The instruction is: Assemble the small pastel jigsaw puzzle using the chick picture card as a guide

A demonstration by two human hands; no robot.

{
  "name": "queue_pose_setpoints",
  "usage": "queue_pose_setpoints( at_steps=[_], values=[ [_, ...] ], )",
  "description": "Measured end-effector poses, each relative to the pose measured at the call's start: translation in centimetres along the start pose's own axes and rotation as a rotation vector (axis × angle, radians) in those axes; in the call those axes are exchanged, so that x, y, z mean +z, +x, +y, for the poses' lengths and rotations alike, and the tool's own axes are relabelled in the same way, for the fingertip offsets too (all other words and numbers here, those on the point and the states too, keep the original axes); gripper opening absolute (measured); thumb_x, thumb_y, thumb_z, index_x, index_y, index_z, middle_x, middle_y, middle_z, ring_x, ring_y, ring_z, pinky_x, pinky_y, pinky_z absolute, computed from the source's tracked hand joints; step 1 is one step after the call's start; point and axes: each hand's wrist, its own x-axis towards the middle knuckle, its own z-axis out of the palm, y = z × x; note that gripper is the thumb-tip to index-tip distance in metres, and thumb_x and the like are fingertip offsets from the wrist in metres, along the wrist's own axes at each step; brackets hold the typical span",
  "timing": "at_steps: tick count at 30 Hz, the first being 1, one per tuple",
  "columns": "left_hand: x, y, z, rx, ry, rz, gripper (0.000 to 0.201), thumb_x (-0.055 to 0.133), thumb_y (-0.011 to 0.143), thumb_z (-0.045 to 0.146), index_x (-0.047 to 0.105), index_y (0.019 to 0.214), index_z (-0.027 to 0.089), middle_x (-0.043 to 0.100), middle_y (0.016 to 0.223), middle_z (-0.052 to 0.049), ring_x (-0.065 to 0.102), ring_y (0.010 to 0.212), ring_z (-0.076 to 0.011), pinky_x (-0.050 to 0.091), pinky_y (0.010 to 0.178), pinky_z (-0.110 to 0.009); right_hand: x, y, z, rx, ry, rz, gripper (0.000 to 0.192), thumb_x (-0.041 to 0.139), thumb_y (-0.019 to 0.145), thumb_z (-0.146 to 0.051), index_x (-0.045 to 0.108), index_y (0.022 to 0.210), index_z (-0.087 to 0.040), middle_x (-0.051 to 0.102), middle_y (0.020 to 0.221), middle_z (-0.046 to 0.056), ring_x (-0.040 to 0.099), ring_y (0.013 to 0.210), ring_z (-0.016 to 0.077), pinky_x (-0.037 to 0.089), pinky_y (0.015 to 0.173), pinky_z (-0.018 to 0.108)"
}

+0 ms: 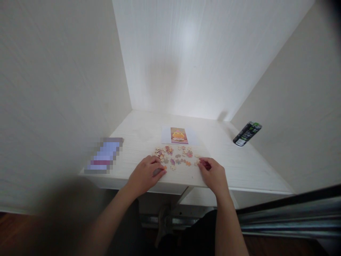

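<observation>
Several small colourful puzzle pieces [177,156] lie scattered on a white table [239,167], near its front edge. Behind them lies a picture card [179,135] showing a yellow figure on pink, resting on a white sheet. My left hand [146,175] rests on the table at the left edge of the pieces, fingers curled over one or two of them. My right hand [213,173] is at the right edge of the pile, its fingertips pinching a puzzle piece [204,163].
A dark can [247,133] with green marks stands at the table's right side by the wall. A blurred-out flat object [104,155] lies at the left edge. Walls close in on three sides. A metal rail [287,209] runs at lower right.
</observation>
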Motion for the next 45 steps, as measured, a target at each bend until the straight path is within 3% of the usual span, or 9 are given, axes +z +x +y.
queue_pose_setpoints(
  at_steps=[8, 19, 28, 35, 45],
  values=[
    [0.3, 0.5, -0.6, -0.189, 0.093, 0.246, 0.025, 0.06, 0.087, 0.023, 0.067, 0.11, 0.017, 0.063, 0.108, -0.01, 0.057, 0.102, -0.026, 0.047, 0.095, -0.045, 0.3, -0.3, -0.6, -0.164, -0.103, -0.042, 0.027, 0.056, 0.086, -0.033, 0.07, 0.104, -0.018, 0.071, 0.094, 0.008, 0.061, 0.082, 0.0219, 0.049, 0.079, 0.037],
    [-0.3, 0.5, -0.5, -0.26, -0.013, 0.194, 0.019, 0.057, 0.086, 0.022, 0.07, 0.099, 0.018, 0.072, 0.101, -0.008, 0.064, 0.097, -0.0247, 0.049, 0.095, -0.042, 0.6, -0.5, -0.4, -0.167, -0.099, 0.006, 0.032, 0.059, 0.085, -0.036, 0.069, 0.109, -0.017, 0.069, 0.099, 0.009, 0.062, 0.087, 0.0228, 0.05, 0.082, 0.038],
    [-0.6, 0.2, -1.7, -0.314, -0.138, 0.263, 0.03, 0.06, 0.08, 0.018, 0.066, 0.109, 0.017, 0.075, 0.098, -0.005, 0.07, 0.078, -0.0167, 0.059, 0.075, -0.031, 0.6, -0.5, -0.7, -0.166, -0.107, 0.014, 0.032, 0.057, 0.085, -0.035, 0.068, 0.109, -0.017, 0.069, 0.098, 0.008, 0.061, 0.086, 0.0224, 0.049, 0.081, 0.038],
    [-0.7, 0.3, -1.2, -0.268, -0.131, 0.271, 0.032, 0.059, 0.079, 0.015, 0.065, 0.11, 0.018, 0.073, 0.101, -0.006, 0.07, 0.085, -0.0181, 0.058, 0.078, -0.033, 0.7, -0.6, -0.7, -0.142, -0.086, 0.026, 0.033, 0.057, 0.085, -0.036, 0.067, 0.11, -0.017, 0.069, 0.097, 0.008, 0.061, 0.084, 0.0215, 0.05, 0.081, 0.037],
    [-0.9, 0.3, -1.1, -0.138, -0.068, 0.18, 0.038, 0.054, 0.082, 0.008, 0.063, 0.117, 0.02, 0.069, 0.101, -0.005, 0.065, 0.088, -0.0179, 0.053, 0.086, -0.033, 0.8, -0.5, -0.6, -0.156, -0.129, 0.022, 0.035, 0.057, 0.085, -0.036, 0.067, 0.112, -0.016, 0.07, 0.096, 0.009, 0.062, 0.086, 0.0223, 0.049, 0.081, 0.037]
  ],
)
